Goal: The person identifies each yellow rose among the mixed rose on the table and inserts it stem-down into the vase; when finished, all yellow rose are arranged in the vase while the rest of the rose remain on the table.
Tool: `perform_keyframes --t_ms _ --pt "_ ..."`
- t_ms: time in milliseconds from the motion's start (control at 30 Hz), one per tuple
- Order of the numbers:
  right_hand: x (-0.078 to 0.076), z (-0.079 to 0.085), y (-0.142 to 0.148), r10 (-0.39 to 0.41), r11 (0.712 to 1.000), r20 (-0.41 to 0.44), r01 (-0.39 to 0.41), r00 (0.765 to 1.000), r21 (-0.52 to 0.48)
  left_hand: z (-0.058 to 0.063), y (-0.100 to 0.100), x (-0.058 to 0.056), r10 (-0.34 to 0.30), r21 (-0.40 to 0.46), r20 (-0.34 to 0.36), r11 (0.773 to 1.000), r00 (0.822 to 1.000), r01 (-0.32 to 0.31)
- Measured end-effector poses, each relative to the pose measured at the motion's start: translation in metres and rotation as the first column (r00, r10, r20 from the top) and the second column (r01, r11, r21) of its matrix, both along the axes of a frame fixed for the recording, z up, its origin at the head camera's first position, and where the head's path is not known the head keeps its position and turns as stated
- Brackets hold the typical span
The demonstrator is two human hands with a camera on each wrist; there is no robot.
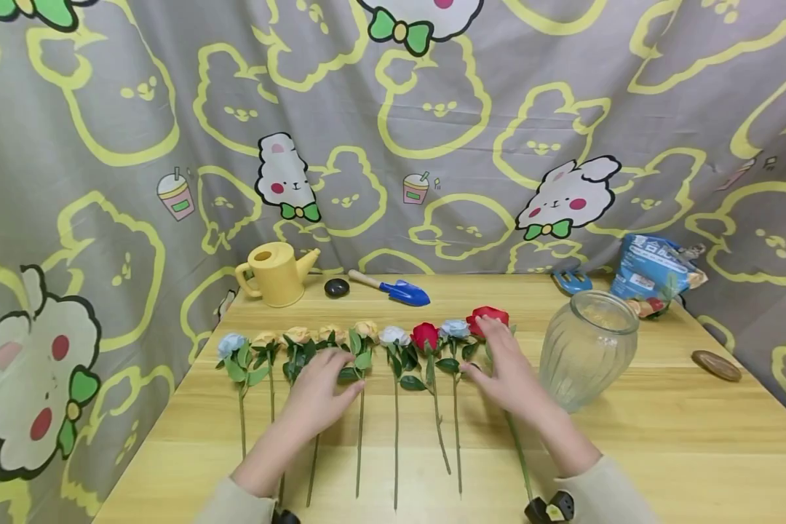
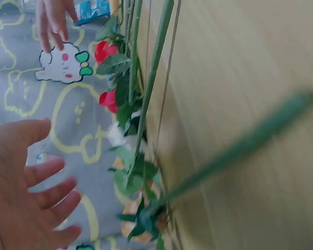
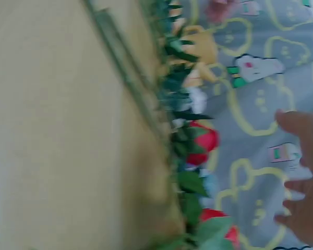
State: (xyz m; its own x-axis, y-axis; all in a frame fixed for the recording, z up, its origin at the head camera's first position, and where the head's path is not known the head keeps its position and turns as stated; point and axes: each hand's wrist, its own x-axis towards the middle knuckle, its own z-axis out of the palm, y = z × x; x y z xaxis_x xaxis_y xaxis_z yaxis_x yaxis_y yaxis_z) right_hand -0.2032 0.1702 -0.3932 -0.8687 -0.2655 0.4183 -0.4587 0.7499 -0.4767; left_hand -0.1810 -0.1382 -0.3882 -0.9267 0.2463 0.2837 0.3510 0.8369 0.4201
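A row of artificial roses lies on the wooden table, stems toward me. From the left come a light blue rose, several yellow roses, a white rose, a red rose, another light blue rose and a red rose at the right end. My left hand is over the yellow roses, fingers spread and holding nothing. Over the rightmost red rose hovers my right hand, its fingers extended and nothing gripped. In the left wrist view, the left palm shows bare.
Right of the roses stands a ribbed glass vase. Behind are a yellow watering can, a black stone, a blue trowel, a blue hand rake and a blue packet. A brown oval object lies far right.
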Motion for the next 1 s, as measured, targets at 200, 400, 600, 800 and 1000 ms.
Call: perform_keyframes --t_ms 200,400,600,800,1000 --pt "0.013 0.038 0.016 0.063 0.974 -0.298 -0.123 0.952 -0.188 0.005 -0.016 0.013 0.006 0.011 0.091 1.000 0.996 -0.007" --pt "0.031 0.075 0.046 -0.105 0.899 -0.689 -0.229 0.717 -0.375 0.004 -0.026 0.020 0.043 0.032 0.138 0.998 0.990 -0.047" --pt "0.040 0.061 0.088 -0.266 0.713 -0.568 -0.237 0.779 -0.659 0.001 -0.036 0.025 0.064 0.083 0.183 0.993 0.981 -0.081" --pt "0.037 0.017 0.114 -0.170 0.493 -0.250 -0.137 0.953 -0.859 0.000 -0.047 0.027 0.102 0.144 0.220 0.980 0.970 -0.136" --pt "0.040 -0.002 0.116 -0.077 0.506 -0.108 -0.055 0.991 -0.861 -0.004 -0.052 0.025 0.097 0.170 0.237 0.975 0.967 -0.139"
